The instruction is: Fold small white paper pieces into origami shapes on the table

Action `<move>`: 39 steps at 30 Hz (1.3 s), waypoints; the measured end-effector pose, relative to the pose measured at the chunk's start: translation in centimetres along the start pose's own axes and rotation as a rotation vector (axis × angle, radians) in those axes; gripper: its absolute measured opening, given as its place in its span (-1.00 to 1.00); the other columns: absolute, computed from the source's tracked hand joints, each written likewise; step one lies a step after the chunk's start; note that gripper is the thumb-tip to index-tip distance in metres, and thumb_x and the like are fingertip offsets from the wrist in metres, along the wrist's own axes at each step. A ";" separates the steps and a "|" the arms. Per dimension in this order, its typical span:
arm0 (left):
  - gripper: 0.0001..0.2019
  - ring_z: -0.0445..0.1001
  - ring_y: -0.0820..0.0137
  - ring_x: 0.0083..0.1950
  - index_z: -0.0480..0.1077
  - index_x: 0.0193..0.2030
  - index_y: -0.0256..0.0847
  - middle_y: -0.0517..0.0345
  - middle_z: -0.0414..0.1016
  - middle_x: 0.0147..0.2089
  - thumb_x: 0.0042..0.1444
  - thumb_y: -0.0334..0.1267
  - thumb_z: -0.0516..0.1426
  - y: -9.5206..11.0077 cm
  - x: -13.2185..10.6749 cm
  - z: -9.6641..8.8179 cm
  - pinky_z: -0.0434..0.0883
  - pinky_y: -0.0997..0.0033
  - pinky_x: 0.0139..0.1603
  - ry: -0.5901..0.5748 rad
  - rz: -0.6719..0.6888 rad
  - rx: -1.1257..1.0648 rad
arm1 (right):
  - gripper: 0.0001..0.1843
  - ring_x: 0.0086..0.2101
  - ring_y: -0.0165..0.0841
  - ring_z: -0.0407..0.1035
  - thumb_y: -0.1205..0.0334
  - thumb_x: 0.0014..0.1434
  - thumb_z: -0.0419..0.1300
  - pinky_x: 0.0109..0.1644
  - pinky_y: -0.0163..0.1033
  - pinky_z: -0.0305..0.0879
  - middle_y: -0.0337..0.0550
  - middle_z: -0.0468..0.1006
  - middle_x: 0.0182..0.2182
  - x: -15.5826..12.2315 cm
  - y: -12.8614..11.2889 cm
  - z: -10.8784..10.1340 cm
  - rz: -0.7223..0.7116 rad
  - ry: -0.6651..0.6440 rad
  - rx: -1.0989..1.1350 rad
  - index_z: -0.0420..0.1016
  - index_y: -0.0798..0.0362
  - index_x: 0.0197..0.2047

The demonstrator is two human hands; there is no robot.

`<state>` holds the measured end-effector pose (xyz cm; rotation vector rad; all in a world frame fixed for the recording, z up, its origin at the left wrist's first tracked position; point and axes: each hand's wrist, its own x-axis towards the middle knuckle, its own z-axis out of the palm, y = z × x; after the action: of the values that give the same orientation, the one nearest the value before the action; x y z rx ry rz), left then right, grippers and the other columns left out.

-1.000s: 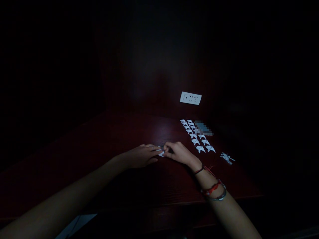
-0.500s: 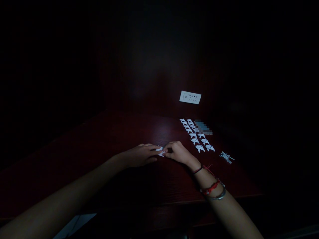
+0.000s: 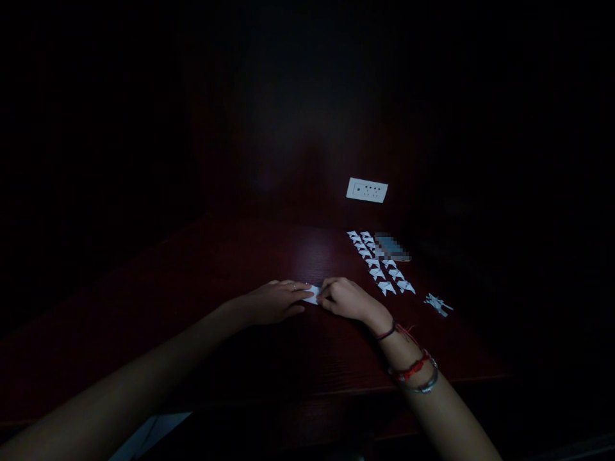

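Observation:
A small piece of white paper (image 3: 312, 295) lies on the dark red table between my two hands. My left hand (image 3: 276, 301) rests its outstretched fingers on the paper's left part, a ring showing on one finger. At the opposite edge, my right hand (image 3: 346, 298) has its fingers curled and pinched on the paper. Bracelets circle my right wrist. To the right, several folded white paper pieces (image 3: 385, 287) stand in two slanting rows. Beyond them lies a small heap of thin white paper strips (image 3: 437, 303).
The dark red table (image 3: 230, 256) reaches back to a wall with a white power socket (image 3: 367, 190). A flat, blurred-out rectangular object (image 3: 394, 246) lies beside the paper rows. Something pale (image 3: 154, 432) shows below the table's front edge. The surroundings are very dark.
My right hand has shifted slightly right and its fingers have curled in more. The paper between my hands now looks flatter, with more of its white surface showing.

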<state>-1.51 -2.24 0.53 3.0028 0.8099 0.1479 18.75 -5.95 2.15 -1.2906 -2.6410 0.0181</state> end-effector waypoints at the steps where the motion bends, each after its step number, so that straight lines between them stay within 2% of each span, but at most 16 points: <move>1: -0.62 0.08 0.29 0.11 0.00 0.12 0.00 0.18 0.04 0.17 0.14 -0.11 -0.14 0.0 0.0 -0.1 0.09 0.28 -0.01 -0.006 -0.006 0.000 | -0.75 -0.35 -0.46 0.29 0.27 0.08 -0.03 -0.28 -0.41 0.11 -0.10 0.42 -0.37 0.0 0.0 -0.1 0.013 -0.008 -0.002 0.45 0.17 -0.38; 4: -0.62 0.09 0.28 0.11 0.03 0.11 0.00 0.18 0.03 0.17 0.14 -0.11 -0.14 0.0 -0.1 -0.3 0.10 0.28 -0.02 -0.016 -0.010 0.002 | -0.76 -0.36 -0.46 0.28 0.28 0.07 -0.03 -0.28 -0.40 0.11 -0.12 0.41 -0.38 -0.2 0.1 -0.3 0.038 -0.010 -0.027 0.45 0.15 -0.37; 10: -0.63 0.10 0.30 0.10 0.02 0.11 0.04 0.20 0.05 0.16 0.14 -0.13 -0.11 0.0 -0.1 -0.3 0.12 0.30 -0.03 0.011 0.012 -0.019 | -0.73 -0.32 -0.44 0.27 0.26 0.09 -0.04 -0.27 -0.38 0.10 -0.16 0.38 -0.34 -0.2 0.0 -0.2 -0.021 -0.009 -0.070 0.39 0.04 -0.17; 20: -0.66 0.13 0.31 0.09 0.08 0.08 0.04 0.22 0.10 0.14 0.14 -0.15 -0.11 0.1 -0.3 -0.5 0.12 0.33 -0.05 0.035 0.019 -0.024 | -0.78 -0.29 -0.37 0.29 0.37 0.03 -0.03 -0.27 -0.34 0.11 -0.10 0.42 -0.34 -0.5 -0.9 -1.7 0.001 -0.098 -0.222 0.43 0.10 -0.31; 28: -0.68 0.13 0.35 0.07 0.10 0.07 0.05 0.24 0.14 0.11 0.15 -0.20 -0.10 -0.4 -0.1 -0.6 0.09 0.34 -0.02 0.050 0.087 -0.087 | -0.74 -0.32 -0.44 0.27 0.33 0.07 -0.05 -0.25 -0.36 0.13 -0.17 0.39 -0.32 -0.4 -0.3 -0.7 -0.027 0.020 -0.134 0.41 0.05 -0.23; 32: -0.71 0.12 0.37 0.07 0.16 0.01 0.11 0.28 0.10 0.11 0.17 -0.25 -0.13 -0.8 0.0 -1.1 0.08 0.36 -0.01 0.091 0.123 -0.080 | -0.79 -0.26 -0.43 0.26 0.32 0.07 -0.01 -0.18 -0.35 0.12 -0.14 0.39 -0.32 0.1 -0.2 0.1 -0.073 0.066 -0.043 0.42 0.10 -0.28; 35: -0.76 0.18 0.38 0.00 0.23 -0.05 0.02 0.21 0.16 0.02 0.14 -0.22 -0.09 -0.6 0.3 -1.4 0.11 0.39 -0.04 0.180 0.055 -0.056 | -0.81 -0.29 -0.42 0.26 0.29 0.08 0.00 -0.18 -0.34 0.11 -0.13 0.41 -0.37 0.4 -0.2 0.5 -0.053 0.085 -0.025 0.42 0.13 -0.33; 39: -0.77 0.27 0.39 -0.17 0.27 -0.17 -0.14 0.14 0.22 -0.17 0.11 -0.13 -0.06 0.2 0.8 -0.9 0.21 0.44 -0.17 0.291 -0.184 -0.046 | -0.79 -0.34 -0.43 0.27 0.24 0.09 -0.01 -0.25 -0.37 0.12 -0.12 0.40 -0.39 0.6 -0.2 0.8 0.011 0.085 -0.041 0.40 0.14 -0.35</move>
<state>-0.78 -2.03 1.46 2.8812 1.0835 0.5993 18.06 -5.55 1.50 -1.2889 -2.5754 -0.0874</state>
